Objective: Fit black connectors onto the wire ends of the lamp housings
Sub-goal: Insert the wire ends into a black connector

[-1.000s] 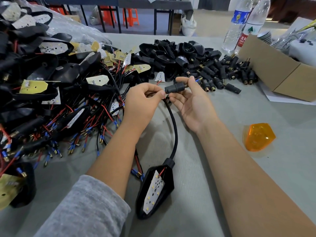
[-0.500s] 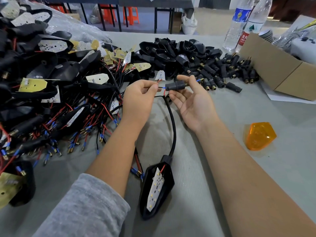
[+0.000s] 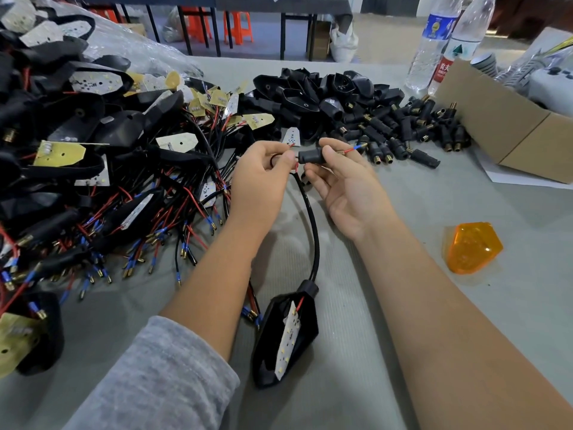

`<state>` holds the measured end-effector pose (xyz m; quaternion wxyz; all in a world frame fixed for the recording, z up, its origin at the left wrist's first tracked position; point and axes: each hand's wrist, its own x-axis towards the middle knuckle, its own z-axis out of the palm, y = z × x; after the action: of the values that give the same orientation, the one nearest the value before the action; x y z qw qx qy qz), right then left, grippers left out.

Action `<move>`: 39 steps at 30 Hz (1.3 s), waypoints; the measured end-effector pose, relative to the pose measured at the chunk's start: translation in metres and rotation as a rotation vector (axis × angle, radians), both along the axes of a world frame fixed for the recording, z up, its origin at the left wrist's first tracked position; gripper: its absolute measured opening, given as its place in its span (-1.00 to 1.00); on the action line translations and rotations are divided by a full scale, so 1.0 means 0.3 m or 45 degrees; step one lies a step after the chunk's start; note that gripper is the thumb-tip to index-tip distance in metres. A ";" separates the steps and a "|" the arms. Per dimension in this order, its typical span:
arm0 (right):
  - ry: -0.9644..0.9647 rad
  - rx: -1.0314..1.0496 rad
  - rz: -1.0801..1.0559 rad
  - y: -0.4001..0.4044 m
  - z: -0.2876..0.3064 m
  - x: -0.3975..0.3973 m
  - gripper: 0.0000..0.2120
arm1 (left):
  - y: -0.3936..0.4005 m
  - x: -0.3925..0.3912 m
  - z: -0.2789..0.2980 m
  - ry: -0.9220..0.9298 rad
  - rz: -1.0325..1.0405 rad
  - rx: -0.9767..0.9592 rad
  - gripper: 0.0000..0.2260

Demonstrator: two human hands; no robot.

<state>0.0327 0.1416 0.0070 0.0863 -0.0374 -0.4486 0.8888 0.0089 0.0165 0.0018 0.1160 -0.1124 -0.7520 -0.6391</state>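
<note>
My right hand (image 3: 344, 184) pinches a black connector (image 3: 311, 156) between thumb and fingers. A red wire with a blue crimped tip (image 3: 353, 148) sticks out of the connector's right end. My left hand (image 3: 260, 178) pinches the wires at the connector's left end. From there a black sleeved cable (image 3: 313, 225) curves down to a black lamp housing (image 3: 286, 336) with a white LED board, lying on the table between my forearms. A pile of loose black connectors (image 3: 412, 131) lies behind my right hand.
A big heap of wired lamp housings (image 3: 93, 169) fills the left side. Empty black housings (image 3: 322, 94) are piled at the back. An orange lens (image 3: 471, 246) lies right, a cardboard box (image 3: 511, 131) and two water bottles (image 3: 440, 41) far right.
The red wire's blue tip has come out through the connector's right end. My left hand has closed in on the connector's left end. The lamp housing shifted slightly.
</note>
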 end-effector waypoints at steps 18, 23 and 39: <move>0.009 0.030 -0.005 0.004 -0.011 -0.003 -0.89 | -0.011 -0.006 -0.010 0.025 -0.044 0.010 -0.86; 0.076 0.019 0.085 0.001 -0.009 0.005 -0.81 | -0.018 -0.014 -0.009 -0.055 -0.037 0.103 -0.84; -0.002 0.015 0.011 -0.009 -0.005 0.003 -0.88 | 0.000 -0.004 -0.007 -0.002 -0.010 0.066 -0.83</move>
<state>0.0335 0.1388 0.0056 0.0824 -0.0356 -0.4539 0.8865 0.0079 0.0165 -0.0004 0.1160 -0.1118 -0.7348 -0.6589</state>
